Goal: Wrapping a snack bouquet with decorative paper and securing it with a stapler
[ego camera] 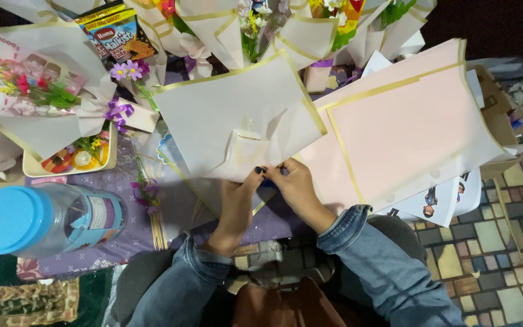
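A white wrapping sheet (231,109) with a thin gold border lies tilted in the middle, with a clear strip of tape stuck near its lower edge. My left hand (237,203) and my right hand (295,184) meet at that lower edge, both pinching the paper between thumb and fingers. Their fingertips nearly touch each other. A pale pink sheet (407,127), also edged in gold, lies partly under the white one to the right. Both my arms wear denim sleeves.
Finished paper-wrapped bouquets (43,91) with flowers, banknotes and a snack packet crowd the back and left. A clear jar with a blue lid (37,221) lies at the left. A cream tray (74,160) of small items, wooden skewers (158,230) and a cardboard box (497,115) surround me.
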